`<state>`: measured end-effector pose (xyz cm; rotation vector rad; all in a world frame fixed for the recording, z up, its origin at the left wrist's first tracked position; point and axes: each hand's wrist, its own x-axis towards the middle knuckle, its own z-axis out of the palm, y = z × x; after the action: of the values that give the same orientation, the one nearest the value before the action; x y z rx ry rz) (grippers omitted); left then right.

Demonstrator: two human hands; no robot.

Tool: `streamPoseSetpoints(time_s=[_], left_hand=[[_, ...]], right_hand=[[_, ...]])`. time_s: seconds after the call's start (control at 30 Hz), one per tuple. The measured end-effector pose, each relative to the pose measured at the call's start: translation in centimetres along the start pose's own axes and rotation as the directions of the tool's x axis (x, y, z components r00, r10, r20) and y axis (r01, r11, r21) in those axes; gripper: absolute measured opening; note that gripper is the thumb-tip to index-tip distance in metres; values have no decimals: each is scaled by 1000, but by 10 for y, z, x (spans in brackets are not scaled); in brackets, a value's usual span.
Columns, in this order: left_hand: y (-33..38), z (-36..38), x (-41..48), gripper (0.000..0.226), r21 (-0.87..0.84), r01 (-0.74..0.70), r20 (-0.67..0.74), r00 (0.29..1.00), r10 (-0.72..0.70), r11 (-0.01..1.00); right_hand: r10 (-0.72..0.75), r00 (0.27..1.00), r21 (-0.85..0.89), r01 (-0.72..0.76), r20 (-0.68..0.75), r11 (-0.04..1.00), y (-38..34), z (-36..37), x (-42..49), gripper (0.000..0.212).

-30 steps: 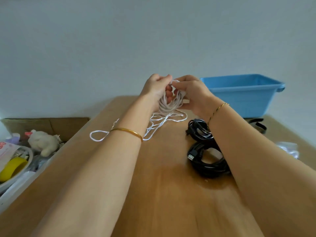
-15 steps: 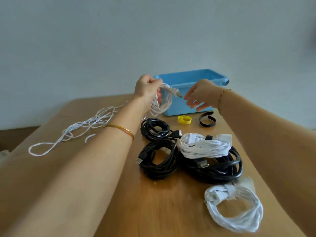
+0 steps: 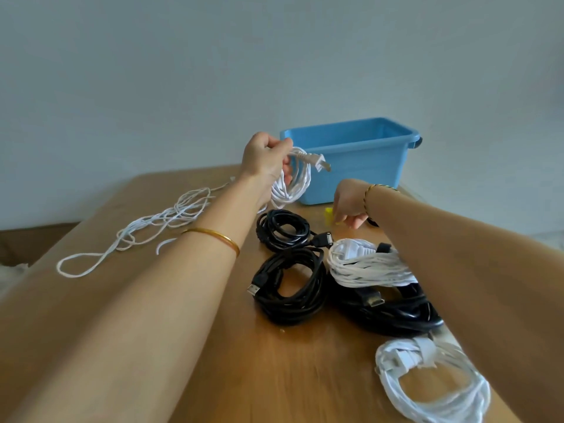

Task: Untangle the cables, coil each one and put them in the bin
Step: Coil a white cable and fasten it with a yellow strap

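Observation:
My left hand (image 3: 265, 158) grips a coiled white cable (image 3: 293, 186) raised above the table, its plug (image 3: 317, 162) sticking out to the right in front of the blue bin (image 3: 351, 160). My right hand (image 3: 349, 206) is down on the table and pinches a yellow strap (image 3: 329, 215) just before the bin. Two black coils lie nearby: the far black coil (image 3: 283, 228) and the near black coil (image 3: 290, 286). A tied white coil (image 3: 363, 265) rests on a bigger black coil (image 3: 393, 312). Another tied white coil (image 3: 433, 383) lies nearest me.
A loose white cable (image 3: 146, 230) trails across the left of the wooden table (image 3: 213, 361). The bin stands at the table's far edge against the wall. A black strap is mostly hidden behind my right wrist.
My right hand let go of the white coil, dropped to the table and took hold of the yellow strap. My left hand kept the coil raised. The view swung right.

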<state>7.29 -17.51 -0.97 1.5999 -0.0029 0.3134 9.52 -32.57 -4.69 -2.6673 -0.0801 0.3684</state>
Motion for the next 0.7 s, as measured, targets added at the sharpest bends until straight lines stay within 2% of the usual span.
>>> streamPoseSetpoints(time_s=[0.1, 0.2, 0.27, 0.37, 0.47, 0.6, 0.7], left_hand=[[5, -7, -4, 28, -6, -26, -1, 1000, 26, 1000], [8, -18, -8, 28, -13, -37, -14, 999, 37, 999], [10, -30, -13, 28, 13, -52, -25, 998, 53, 999], [13, -52, -19, 27, 106, -109, -28, 993, 112, 988], [10, -79, -22, 28, 245, -179, -50, 979, 196, 953], [1, -109, -21, 27, 387, -206, -160, 945, 285, 899], [-3, -128, -22, 27, 472, -199, -241, 908, 343, 859]], right_hand=[[-61, 996, 185, 72, -66, 980, -7, -9, -7, 33], [-89, 991, 472, 127, -102, 872, -27, -20, -21, 12], [-84, 984, 570, 160, -158, 806, -44, -25, -32, 6], [-81, 967, 602, 215, -242, 769, -64, -27, -45, 20], [-142, 946, 569, 290, -291, 770, -87, -17, -56, 26], [-207, 870, 478, 428, -447, 767, -110, 4, -63, 32], [-304, 863, 507, 488, -404, 710, -126, 17, -63, 25]])
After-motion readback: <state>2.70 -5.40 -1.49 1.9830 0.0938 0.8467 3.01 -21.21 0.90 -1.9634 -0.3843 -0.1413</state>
